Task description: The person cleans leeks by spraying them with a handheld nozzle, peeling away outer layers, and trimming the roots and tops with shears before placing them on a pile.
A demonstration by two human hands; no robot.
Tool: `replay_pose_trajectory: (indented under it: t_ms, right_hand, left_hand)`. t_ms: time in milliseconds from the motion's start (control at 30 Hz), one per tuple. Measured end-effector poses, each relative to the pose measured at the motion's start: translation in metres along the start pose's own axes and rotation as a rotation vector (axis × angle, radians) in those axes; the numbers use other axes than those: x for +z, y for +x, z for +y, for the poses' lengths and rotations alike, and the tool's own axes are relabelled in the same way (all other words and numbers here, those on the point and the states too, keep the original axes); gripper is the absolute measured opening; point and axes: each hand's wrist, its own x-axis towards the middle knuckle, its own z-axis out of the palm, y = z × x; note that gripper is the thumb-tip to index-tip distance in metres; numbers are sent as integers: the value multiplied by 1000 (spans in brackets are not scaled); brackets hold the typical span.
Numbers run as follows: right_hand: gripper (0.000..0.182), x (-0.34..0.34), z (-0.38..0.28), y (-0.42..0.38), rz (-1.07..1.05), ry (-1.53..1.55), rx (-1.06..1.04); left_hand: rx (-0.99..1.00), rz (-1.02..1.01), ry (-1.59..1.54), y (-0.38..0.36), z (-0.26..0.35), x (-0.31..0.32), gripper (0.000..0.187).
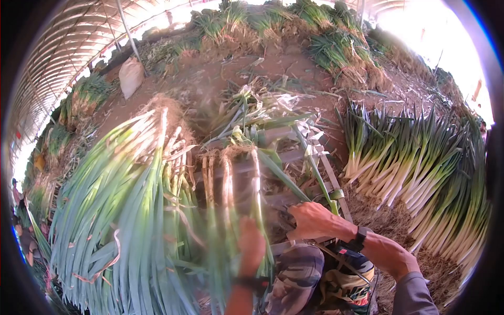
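My left hand [252, 244], smeared by motion, is over the leaves of a few loose green onions [228, 181] lying with their roots away from me; whether it grips one cannot be told. My right hand [317, 220] is closed, its fingers curled in near my knee, and what is in them, if anything, is hidden. Beside its wrist a long green leaf [317, 181] slants down. Left of my left hand spreads a big heap of green onions [126, 194], roots at the far end and leaves toward me.
Trimmed leaves and peelings [257, 115] lie ahead over a slatted frame [283, 156]. A long row of cleaned green onions [420, 168] is laid out on the right. Farther off are more bundles [346, 52], a pale sack [131, 77] and a slanting pole [127, 29].
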Motion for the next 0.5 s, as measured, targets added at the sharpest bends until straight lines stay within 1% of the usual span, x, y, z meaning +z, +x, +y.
replay_pose_trajectory:
  t_ms: [133,233,333,433,500]
  right_hand:
    - [53,7,8,18,65,-39,-4]
    - [52,3,10,29,107,-27,-18]
    - [51,7,18,46,135,-35,-26]
    - [48,5,21,56,184,-51,-55]
    - [47,6,25,66,200,-75,-69]
  left_hand:
    - [182,64,106,6,3,-8,37]
    - [161,-41,143,6,-1,-4,41]
    - [141,-72,167,5,4,-5,42]
    - [11,-324,115,14,18,-22,43]
    - [-166,-353,27,21,29,-24,45]
